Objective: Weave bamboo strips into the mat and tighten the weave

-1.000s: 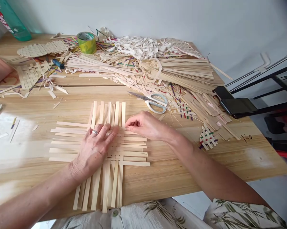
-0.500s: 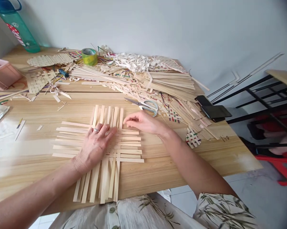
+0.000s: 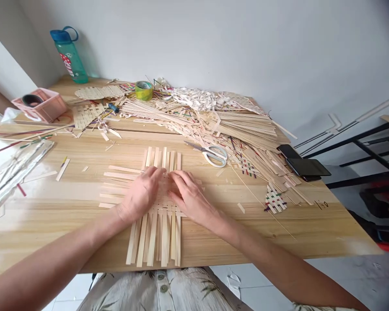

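Hands: 2, left hand and right hand
Finger rings: 1
Unfinished strip weaves under hands: 1
Plain woven mats: 2
Coloured lattice pieces: 2
Scissors: 1 pair
Tape rolls: 1
Water bottles: 1
Phones: 2
Pink crates: 1
Dark cups: 1
Blue-handled tools: 1
Foil sheets: 1
Tables: 1
Loose bamboo strips: too many to count
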{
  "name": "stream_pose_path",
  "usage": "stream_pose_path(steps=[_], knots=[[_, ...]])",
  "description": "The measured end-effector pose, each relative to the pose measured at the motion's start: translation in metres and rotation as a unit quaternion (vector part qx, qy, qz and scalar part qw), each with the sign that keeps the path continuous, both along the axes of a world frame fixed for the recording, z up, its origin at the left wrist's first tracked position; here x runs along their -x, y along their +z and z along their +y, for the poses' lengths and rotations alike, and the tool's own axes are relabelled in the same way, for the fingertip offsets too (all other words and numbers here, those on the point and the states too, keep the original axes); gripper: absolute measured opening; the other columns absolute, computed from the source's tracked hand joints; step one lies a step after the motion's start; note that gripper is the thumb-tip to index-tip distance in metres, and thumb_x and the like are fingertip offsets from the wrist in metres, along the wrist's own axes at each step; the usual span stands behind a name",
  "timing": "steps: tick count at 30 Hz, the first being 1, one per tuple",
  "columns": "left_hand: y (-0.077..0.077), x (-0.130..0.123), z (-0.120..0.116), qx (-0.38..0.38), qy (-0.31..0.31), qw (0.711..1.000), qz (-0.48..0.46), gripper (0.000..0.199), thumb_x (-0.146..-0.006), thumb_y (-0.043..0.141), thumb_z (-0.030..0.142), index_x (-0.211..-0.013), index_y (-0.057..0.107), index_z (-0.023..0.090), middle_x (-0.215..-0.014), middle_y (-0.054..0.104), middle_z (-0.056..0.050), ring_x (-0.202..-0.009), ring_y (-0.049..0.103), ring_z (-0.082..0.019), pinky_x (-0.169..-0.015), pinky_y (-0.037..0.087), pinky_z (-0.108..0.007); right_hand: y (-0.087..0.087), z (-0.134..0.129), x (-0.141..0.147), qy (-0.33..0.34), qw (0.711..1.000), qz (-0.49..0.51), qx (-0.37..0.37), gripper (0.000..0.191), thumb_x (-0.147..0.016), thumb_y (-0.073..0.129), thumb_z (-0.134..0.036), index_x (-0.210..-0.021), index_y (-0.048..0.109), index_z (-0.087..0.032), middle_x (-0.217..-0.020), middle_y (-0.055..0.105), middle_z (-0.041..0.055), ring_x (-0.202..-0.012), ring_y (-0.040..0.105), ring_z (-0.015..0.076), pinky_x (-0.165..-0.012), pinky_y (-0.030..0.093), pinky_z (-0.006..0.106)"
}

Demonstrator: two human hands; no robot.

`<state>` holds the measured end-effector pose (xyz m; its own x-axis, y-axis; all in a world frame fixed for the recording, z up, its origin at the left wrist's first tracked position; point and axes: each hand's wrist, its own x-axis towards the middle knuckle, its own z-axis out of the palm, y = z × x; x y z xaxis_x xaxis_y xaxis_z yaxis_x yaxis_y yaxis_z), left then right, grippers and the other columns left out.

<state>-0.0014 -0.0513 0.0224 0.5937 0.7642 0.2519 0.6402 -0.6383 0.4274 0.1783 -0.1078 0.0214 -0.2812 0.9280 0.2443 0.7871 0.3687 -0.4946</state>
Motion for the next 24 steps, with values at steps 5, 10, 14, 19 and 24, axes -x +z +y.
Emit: stream_pose_path(steps=[5,10,14,19,24], knots=[[0.011,0.035,0.025,0.000,0.092,0.996,0.002,0.024,-0.091,0.044,0.012,-0.106,0.063,0.015,-0.097,0.067,-0.009,-0.093,0.061,-0.024,-0.083,0.051,-0.039,0.001,0.011,-0.010,0.021,0.999,-0.039,-0.020,0.033,-0.093,0.051,-0.014,-0.123,0.061,-0.021,-0.126,0.058,0.0134,-0.119,0.053,0.0299,-0.103,0.049,0.055],[0.005,0.047,0.039,0.014,0.077,0.996,0.047,0.020,-0.092,0.046,0.018,-0.096,0.065,0.016,-0.099,0.065,-0.011,-0.096,0.057,-0.027,-0.084,0.049,-0.041,0.011,0.013,0.006,0.008,0.997,-0.060,-0.041,0.039,-0.089,0.047,-0.007,-0.124,0.059,-0.017,-0.128,0.057,0.0150,-0.123,0.051,0.0299,-0.108,0.046,0.054],[0.001,0.047,0.044,0.019,0.071,0.997,0.037,0.020,-0.093,0.046,0.023,-0.084,0.063,0.017,-0.096,0.062,-0.010,-0.091,0.056,-0.025,-0.085,0.047,-0.040,0.001,0.006,0.027,0.036,0.999,-0.020,-0.032,0.033,-0.094,0.051,-0.016,-0.126,0.057,-0.019,-0.130,0.055,0.0154,-0.126,0.050,0.0298,-0.108,0.046,0.054],[0.004,0.046,0.052,0.040,0.041,0.998,0.034,0.017,-0.092,0.046,0.023,-0.090,0.063,0.018,-0.092,0.063,-0.007,-0.088,0.056,-0.023,-0.085,0.046,-0.039,-0.011,0.009,0.024,0.032,0.999,0.019,-0.035,0.042,-0.091,0.063,-0.026,-0.132,0.052,-0.019,-0.130,0.056,0.0154,-0.122,0.051,0.0305,-0.106,0.047,0.054],[0.006,0.038,0.055,0.032,0.046,0.994,0.097,0.018,-0.091,0.046,0.022,-0.078,0.058,0.018,-0.082,0.060,-0.007,-0.079,0.055,-0.023,-0.079,0.045,-0.037,-0.009,0.020,0.012,-0.016,0.999,-0.027,-0.029,0.056,-0.085,0.073,-0.038,-0.132,0.052,-0.017,-0.127,0.054,0.0169,-0.116,0.050,0.0334,-0.102,0.047,0.053]])
